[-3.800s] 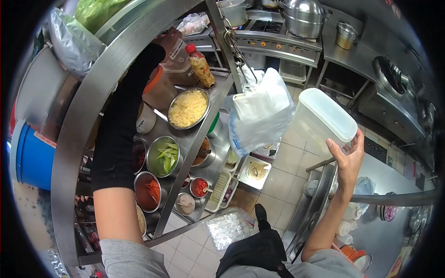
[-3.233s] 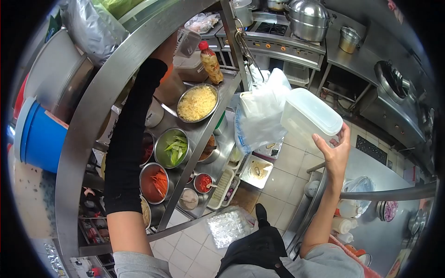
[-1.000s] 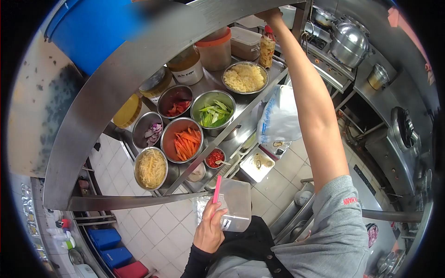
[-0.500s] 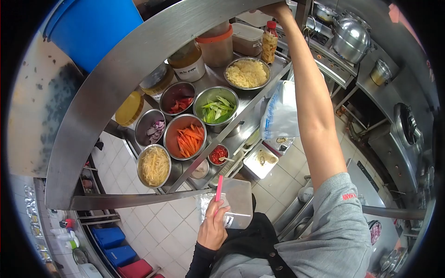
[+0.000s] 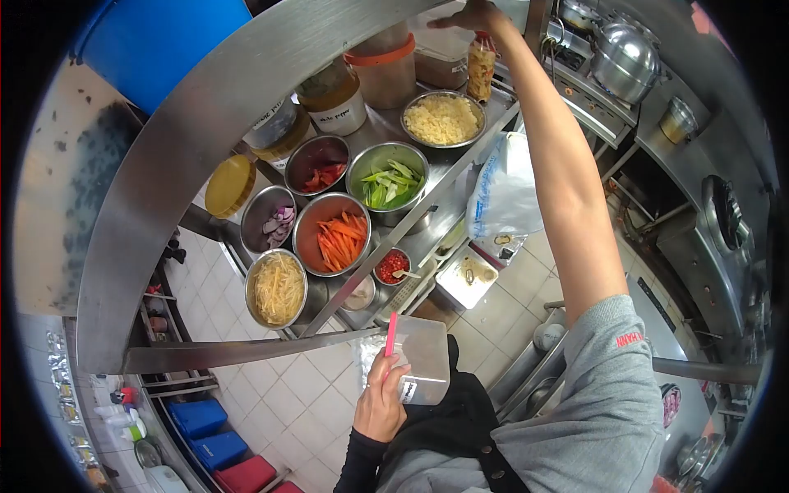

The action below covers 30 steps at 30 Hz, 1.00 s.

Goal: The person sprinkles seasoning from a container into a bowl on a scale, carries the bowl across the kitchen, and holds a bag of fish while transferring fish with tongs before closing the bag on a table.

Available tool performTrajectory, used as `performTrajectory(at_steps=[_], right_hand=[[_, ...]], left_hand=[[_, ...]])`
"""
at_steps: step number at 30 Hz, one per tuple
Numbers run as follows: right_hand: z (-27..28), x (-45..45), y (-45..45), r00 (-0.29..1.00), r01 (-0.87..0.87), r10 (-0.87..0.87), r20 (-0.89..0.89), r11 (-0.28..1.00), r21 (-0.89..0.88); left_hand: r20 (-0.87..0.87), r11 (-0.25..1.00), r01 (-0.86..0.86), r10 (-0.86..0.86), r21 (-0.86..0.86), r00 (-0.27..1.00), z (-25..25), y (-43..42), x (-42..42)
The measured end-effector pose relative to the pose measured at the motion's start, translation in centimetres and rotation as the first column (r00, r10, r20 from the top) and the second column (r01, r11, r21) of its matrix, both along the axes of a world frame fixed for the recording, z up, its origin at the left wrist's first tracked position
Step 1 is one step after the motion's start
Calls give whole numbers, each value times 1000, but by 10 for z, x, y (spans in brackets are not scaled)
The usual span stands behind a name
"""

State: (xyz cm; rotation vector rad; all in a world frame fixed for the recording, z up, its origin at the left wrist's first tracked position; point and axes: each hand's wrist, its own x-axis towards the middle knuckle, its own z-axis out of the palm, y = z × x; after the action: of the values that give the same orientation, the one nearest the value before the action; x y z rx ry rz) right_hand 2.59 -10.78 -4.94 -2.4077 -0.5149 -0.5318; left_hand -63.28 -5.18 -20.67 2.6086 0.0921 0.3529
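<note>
My left hand (image 5: 380,408) is closed around a clear plastic container (image 5: 426,366) with a white label, low in front of my body. A narrow pink strip (image 5: 391,333) stands up along the container's side by my fingers; its kind is unclear. My right arm reaches up to the back of the steel shelf. There my right hand (image 5: 472,16) has its fingers stretched to the left, partly cut off by the frame's top edge. It is just above a red-capped bottle (image 5: 481,72) and beside a lidded clear tub (image 5: 444,53); contact cannot be made out.
Steel bowls on the shelf hold carrot strips (image 5: 341,242), green slices (image 5: 390,187), red strips (image 5: 323,177), onion (image 5: 279,223), pale shreds (image 5: 279,287) and chopped yellowish food (image 5: 444,119). A curved steel bar (image 5: 156,181) crosses the left. A stove with a pot (image 5: 626,62) stands right.
My right hand has come lower into view, with its fingers now showing over the bottle cap. The view has shifted slightly. My left hand still holds the container in the same place.
</note>
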Motion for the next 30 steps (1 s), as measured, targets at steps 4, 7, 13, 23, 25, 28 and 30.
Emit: performTrajectory(at_steps=[4, 7, 13, 23, 25, 28, 30], right_hand=[[0, -53, -42, 999, -16, 17, -27, 999, 32], [-52, -82, -60, 995, 100, -102, 3, 982, 159], [-117, -43, -58, 982, -110, 148, -117, 953, 282], [-94, -90, 5, 900, -251, 331, -283, 925, 285], [-94, -87, 20, 880, -315, 383, -279, 913, 260], [-109, -66, 44, 847, -415, 476, -237, 870, 265], [-109, -72, 43, 819, -468, 541, -192, 823, 323]], left_hand=[[-18, 999, -27, 27, -25, 999, -2, 2, -4], [-14, 995, -71, 70, -76, 997, -8, 1, -9], [-25, 999, 3, -4, -34, 1000, -8, 3, -2], [-16, 998, 67, -67, -17, 998, -8, 0, 4], [-18, 997, 72, -72, -23, 997, -10, 0, 5], [-20, 997, 68, -69, -37, 997, -11, 3, 3], [-17, 997, 62, -63, -49, 998, -10, 3, 0]])
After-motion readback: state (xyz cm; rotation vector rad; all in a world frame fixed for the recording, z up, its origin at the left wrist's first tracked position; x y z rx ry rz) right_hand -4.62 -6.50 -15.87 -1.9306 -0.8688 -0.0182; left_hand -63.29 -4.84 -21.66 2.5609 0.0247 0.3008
